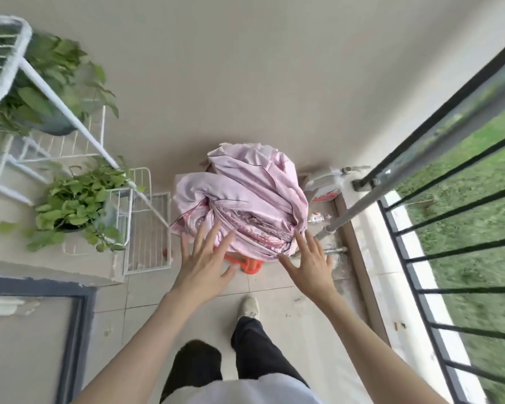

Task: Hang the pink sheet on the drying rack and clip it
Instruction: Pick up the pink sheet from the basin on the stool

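The pink sheet [245, 196] lies bunched in a heap on an orange basket [250, 263] on the balcony floor ahead of me. My left hand [204, 263] reaches toward its near left edge with fingers spread, the fingertips at the fabric. My right hand [309, 262] is stretched out at the near right edge, fingers straight, holding nothing. A grey metal pole [391, 176] of the drying rack slants from the floor up to the right. No clips show.
A white wire plant stand [70, 123] with leafy potted plants [76, 205] fills the left. A black railing [449, 205] runs along the right, with grass beyond. A white jug [324, 182] stands behind the sheet. A dark door frame [79, 316] is at lower left.
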A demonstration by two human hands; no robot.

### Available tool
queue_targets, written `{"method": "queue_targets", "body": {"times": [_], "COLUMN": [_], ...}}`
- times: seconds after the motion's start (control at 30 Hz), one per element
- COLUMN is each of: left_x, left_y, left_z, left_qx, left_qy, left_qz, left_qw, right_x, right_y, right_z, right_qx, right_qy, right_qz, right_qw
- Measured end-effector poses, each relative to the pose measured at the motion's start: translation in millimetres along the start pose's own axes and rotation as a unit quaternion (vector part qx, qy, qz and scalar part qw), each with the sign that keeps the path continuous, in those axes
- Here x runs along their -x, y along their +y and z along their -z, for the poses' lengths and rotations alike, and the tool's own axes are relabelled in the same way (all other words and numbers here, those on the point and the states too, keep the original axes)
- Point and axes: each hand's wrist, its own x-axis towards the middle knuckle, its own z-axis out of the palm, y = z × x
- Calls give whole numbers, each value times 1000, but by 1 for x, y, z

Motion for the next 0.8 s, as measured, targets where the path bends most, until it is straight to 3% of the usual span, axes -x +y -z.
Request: {"method": "queue_targets", "body": {"times": [0.1, 0.17, 0.3, 0.47, 0.53, 0.67, 0.8], "left_x": [-45, -77, -141, -222, -249, -282, -281], "left_y": [-5, -11, -22, -30, -27, -19, -17], "left_z": [-4, -15, -43, -91, -111, -148, -169], "left_qx": [1, -13, -36, -142, -151, -108, -121], "left_qy": [-53, -95, -152, -166, -164, -190, -192], "left_qz": [-13, -33, -99, -231, -264, -256, -238], "left_qw": [998, 995, 983, 948, 939, 942, 944], "right_x": [-42, -65, -106, -154, -166, -178, -184], "right_y": [3, 10, 25, 56, 68, 80, 78], "right_z": [-14, -28, -64, -124, -148, -186, -203], "right_qx": [-103, -252, -469, -588, -633, -685, -830], "right_qy": [-8, -9, -10, 28, 25, -6, 27], "right_qz": [-64, -157, -336, -474, -495, -468, -356], "right_qw": [993, 955, 817, 655, 595, 558, 429]}}
